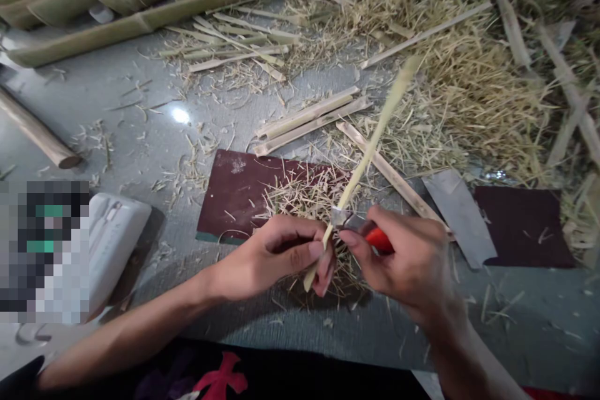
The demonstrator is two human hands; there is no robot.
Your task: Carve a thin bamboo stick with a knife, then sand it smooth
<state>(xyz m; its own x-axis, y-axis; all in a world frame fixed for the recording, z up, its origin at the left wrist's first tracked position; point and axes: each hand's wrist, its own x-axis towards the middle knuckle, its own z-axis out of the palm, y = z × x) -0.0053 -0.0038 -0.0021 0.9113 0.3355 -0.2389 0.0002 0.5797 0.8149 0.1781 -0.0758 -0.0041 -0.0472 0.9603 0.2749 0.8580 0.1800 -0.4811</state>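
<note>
As the head view looks down past your forearms, the pale strip [365, 162] slants up and away from you, crossing the right end of the maroon board [232, 190]. Your left hand [276, 253], at the board's near edge, pinches the strip close to its lower end, fingers and thumb closed on it. Your right hand [407, 256], right of the board, has its fingers curled around the red handle [380, 240]; the metal blade [339, 215] meets the strip just above your left fingers, though how deeply it bites cannot be told. With shavings [300, 190] heaped on the board's right half, the step in hand looks like paring the strip. The next move seems to call for a steady pinch, clear of the edge, and an even blade angle.
</note>
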